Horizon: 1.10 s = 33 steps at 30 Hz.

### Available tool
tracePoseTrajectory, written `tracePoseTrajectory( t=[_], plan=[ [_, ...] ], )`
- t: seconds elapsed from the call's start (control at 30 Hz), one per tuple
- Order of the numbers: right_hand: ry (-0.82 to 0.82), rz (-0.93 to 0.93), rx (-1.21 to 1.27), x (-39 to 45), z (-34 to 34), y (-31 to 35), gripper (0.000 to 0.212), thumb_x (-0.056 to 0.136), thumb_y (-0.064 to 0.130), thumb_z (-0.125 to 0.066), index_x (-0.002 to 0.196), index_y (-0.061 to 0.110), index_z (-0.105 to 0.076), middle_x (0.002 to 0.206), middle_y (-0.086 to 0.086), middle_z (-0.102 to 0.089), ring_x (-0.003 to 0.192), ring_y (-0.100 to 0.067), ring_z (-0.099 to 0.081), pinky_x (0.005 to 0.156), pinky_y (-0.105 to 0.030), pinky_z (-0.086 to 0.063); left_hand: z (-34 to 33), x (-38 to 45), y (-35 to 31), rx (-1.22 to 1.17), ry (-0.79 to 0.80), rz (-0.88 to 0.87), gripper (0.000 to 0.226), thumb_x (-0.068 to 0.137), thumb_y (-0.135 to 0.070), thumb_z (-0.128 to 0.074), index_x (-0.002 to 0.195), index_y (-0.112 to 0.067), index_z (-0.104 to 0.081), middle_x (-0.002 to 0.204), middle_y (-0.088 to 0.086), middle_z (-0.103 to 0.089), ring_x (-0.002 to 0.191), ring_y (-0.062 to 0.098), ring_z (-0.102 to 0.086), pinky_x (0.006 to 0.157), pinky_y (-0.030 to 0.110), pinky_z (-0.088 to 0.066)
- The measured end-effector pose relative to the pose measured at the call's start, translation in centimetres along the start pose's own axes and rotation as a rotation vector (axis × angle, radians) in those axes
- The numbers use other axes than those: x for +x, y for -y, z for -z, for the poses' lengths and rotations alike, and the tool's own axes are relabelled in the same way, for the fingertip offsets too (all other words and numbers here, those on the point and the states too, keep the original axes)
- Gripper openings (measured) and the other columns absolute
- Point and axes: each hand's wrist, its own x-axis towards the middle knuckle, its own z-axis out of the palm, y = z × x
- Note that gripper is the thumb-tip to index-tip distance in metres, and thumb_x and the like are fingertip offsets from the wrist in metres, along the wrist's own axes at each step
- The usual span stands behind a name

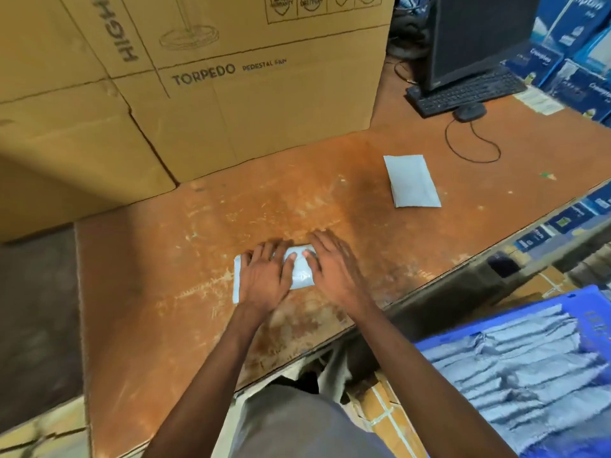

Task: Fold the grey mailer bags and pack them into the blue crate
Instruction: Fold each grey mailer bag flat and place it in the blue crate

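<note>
Head view shows big cardboard boxes point(198, 77) at the back of the worn worktop point(148, 309). Low on the right, the blue crate point(575, 305) holds rows of folded bags point(515, 375). Another folded bag point(411, 181) lies well apart. Left hand point(263, 276) and right hand point(334, 267), fingers straight, press flat a grey mailer bag point(301, 267) near the front edge.
</note>
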Motion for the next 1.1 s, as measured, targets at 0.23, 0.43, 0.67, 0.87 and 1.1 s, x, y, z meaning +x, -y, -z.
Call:
tracePoseTrajectory(
  t=[0.23, 0.43, 0.67, 0.87, 1.1],
  plan=[
    [0.084, 0.142, -0.071, 1.6, -3.2, 4.4, 0.059, 0.110, 0.042, -0.022, 0.146, 0.011, -0.057, 0.151, -0.006, -0.056, 0.149, -0.027, -0.040, 0.120, -0.050, -0.033, 0.1, -3.1, 2.9, -0.067, -0.052, 0.203, 0.054, 0.109, -0.040, -0.031, 0.152, -0.011, -0.047, 0.157, 0.008, -0.048, 0.151, 0.023, -0.033, 0.118, 0.047, -0.029],
    [0.057, 0.151, -0.055, 1.0, -4.6, 3.5, 0.060, 0.112, 0.041, -0.016, 0.152, 0.011, -0.048, 0.158, -0.008, -0.049, 0.154, -0.026, -0.032, 0.124, -0.051, -0.027, -0.7, -3.2, 2.1, -0.020, -0.121, 0.234, 0.053, 0.110, -0.036, -0.037, 0.154, -0.009, -0.044, 0.157, 0.007, -0.048, 0.151, 0.023, -0.036, 0.122, 0.047, -0.026],
    [0.021, 0.142, -0.071, 0.3, -5.2, 3.7, 0.059, 0.112, 0.039, -0.015, 0.155, 0.010, -0.044, 0.161, -0.008, -0.045, 0.155, -0.025, -0.030, 0.125, -0.050, -0.026, -1.0, -4.0, 2.0, -0.024, -0.087, 0.247, 0.056, 0.112, -0.040, -0.024, 0.159, -0.012, -0.035, 0.164, 0.003, -0.038, 0.154, 0.020, -0.028, 0.126, 0.044, -0.019],
    [0.029, 0.149, -0.055, -2.3, -4.9, 4.8, 0.058, 0.112, 0.039, -0.016, 0.157, 0.011, -0.041, 0.162, -0.007, -0.043, 0.156, -0.026, -0.027, 0.126, -0.048, -0.025, -0.5, -7.8, 1.0, -0.021, -0.150, 0.299, 0.053, 0.112, -0.039, -0.026, 0.160, -0.019, -0.034, 0.165, -0.001, -0.036, 0.157, 0.019, -0.020, 0.128, 0.047, -0.012],
    [0.036, 0.115, -0.072, -2.4, -5.2, 5.0, 0.058, 0.112, 0.040, -0.015, 0.156, 0.012, -0.041, 0.161, -0.007, -0.045, 0.154, -0.026, -0.032, 0.127, -0.046, -0.024, 0.1, -7.9, 0.8, -0.026, -0.103, 0.312, 0.056, 0.111, -0.041, -0.018, 0.160, -0.019, -0.034, 0.162, 0.000, -0.040, 0.154, 0.021, -0.028, 0.128, 0.043, -0.006]
  ],
)
